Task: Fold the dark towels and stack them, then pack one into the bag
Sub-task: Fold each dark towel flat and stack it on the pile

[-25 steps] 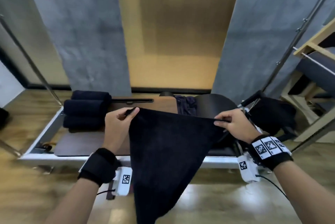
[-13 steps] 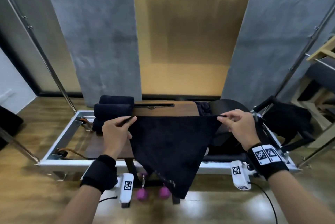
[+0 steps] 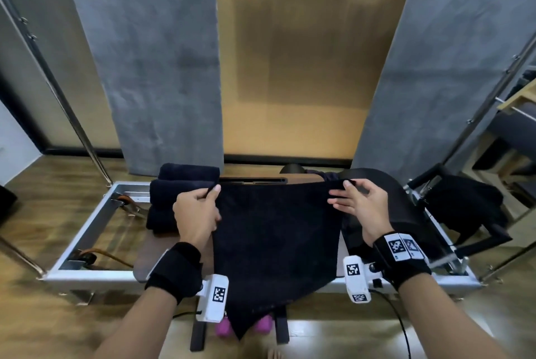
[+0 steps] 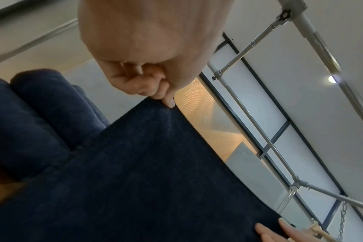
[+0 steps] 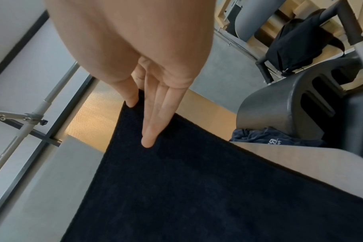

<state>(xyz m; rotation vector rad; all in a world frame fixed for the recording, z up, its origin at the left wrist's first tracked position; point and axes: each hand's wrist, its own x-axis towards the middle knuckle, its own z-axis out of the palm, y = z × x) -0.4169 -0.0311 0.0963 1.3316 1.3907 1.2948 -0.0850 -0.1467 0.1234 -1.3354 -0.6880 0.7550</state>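
Observation:
I hold a dark navy towel (image 3: 275, 239) stretched between both hands above the wooden platform (image 3: 150, 254). My left hand (image 3: 197, 213) pinches its top left corner (image 4: 155, 104); my right hand (image 3: 358, 203) pinches the top right corner (image 5: 135, 104) between thumb and straight fingers. The towel hangs down in a point past the frame's front edge. A stack of folded dark towels (image 3: 179, 190) lies just left of my left hand, also in the left wrist view (image 4: 31, 117). A black bag (image 3: 464, 204) hangs on the frame's right end (image 5: 296, 44).
The metal bed frame (image 3: 87, 228) holds a black curved barrel (image 3: 406, 213) on the right, with a crumpled dark garment (image 5: 267, 137) beside it. Pink dumbbells (image 3: 261, 326) lie on the floor under the towel. Slanted metal poles (image 3: 69, 114) stand left and right.
The hanging towel has been drawn up and towards the platform, so less of it dangles below. My hands have come a little closer together, and the head view has tilted up.

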